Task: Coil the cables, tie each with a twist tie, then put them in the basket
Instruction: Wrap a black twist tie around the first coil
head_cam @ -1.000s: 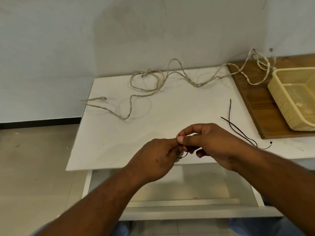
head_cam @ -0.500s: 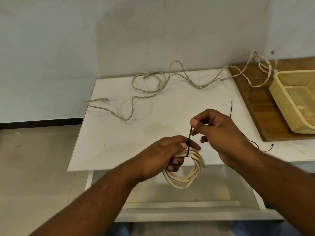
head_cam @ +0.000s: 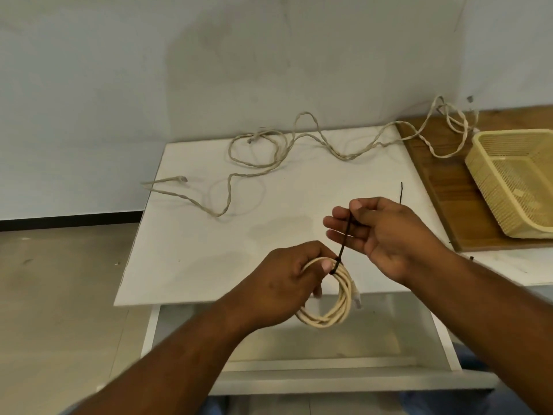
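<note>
We had one coiled cable (head_cam: pixel 335 298) gripped in our left hand (head_cam: pixel 287 286) while our right hand (head_cam: pixel 386 232) pinched its black twist tie (head_cam: pixel 344 241), leaving the long cable (head_cam: pixel 269 163) loose on the worktop (head_cam: pixel 209 235) and the basket (head_cam: pixel 514 181) empty.

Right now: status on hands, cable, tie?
Left hand grips coiled cable. Right hand pinches twist tie, wrapped round coil. Second cable loose on table. Basket holds no cable.
</note>
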